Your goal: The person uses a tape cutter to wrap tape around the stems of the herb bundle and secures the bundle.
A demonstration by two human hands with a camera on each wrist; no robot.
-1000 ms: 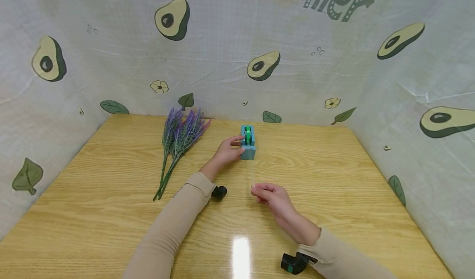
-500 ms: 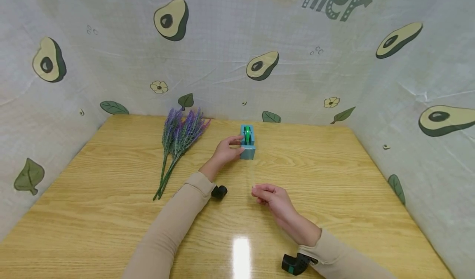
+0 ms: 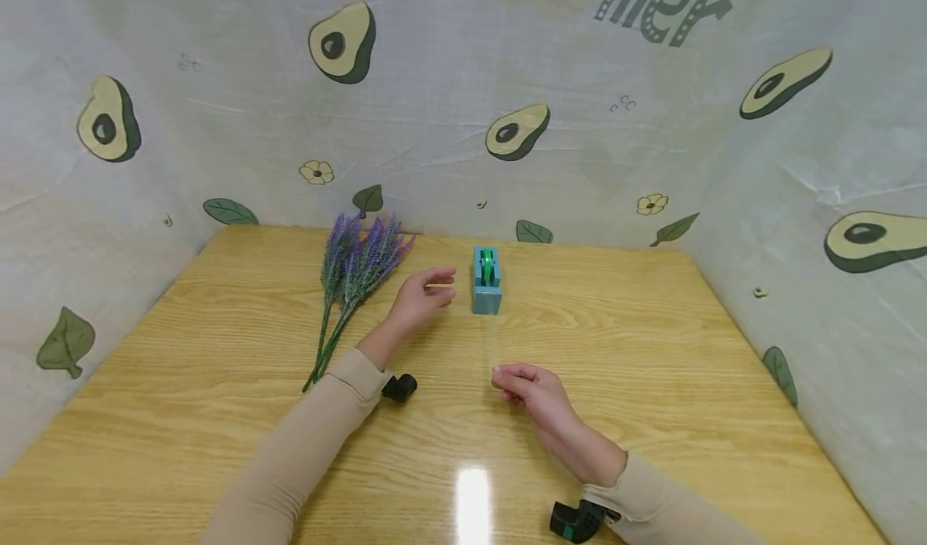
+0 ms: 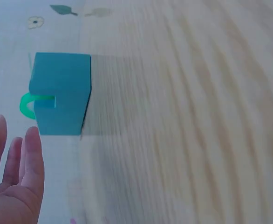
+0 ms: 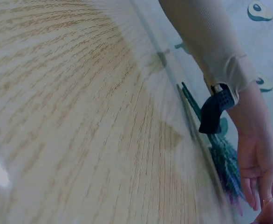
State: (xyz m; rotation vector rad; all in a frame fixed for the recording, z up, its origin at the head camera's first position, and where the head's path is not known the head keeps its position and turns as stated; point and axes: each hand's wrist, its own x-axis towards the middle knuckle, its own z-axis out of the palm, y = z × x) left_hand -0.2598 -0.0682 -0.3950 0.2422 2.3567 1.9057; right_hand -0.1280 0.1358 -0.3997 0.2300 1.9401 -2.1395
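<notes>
A blue tape dispenser (image 3: 488, 300) with a green tape roll (image 3: 487, 265) stands toward the back of the table, right of centre. From its front a thin clear strip of tape (image 3: 493, 342) runs toward the person. My right hand (image 3: 539, 400) pinches the strip's end between thumb and forefinger. My left hand (image 3: 422, 297) is apart from the dispenser, just to its left, fingers loosely extended and holding nothing. In the left wrist view, the dispenser's side (image 4: 62, 74) is beyond the left fingertips (image 4: 32, 135). The right wrist view catches only the right fingertips (image 5: 268, 212) in its corner.
Several artificial lavender stems (image 3: 355, 271) lie on the wooden table (image 3: 652, 352), left of the left hand. A printed cloth (image 3: 434, 86) with avocados hangs behind and along both sides. Black wrist cameras (image 3: 575, 521) sit on both wrists.
My left hand has let go of the dispenser and drawn back to the left. The right hand stays in place, pinching the tape's end.
</notes>
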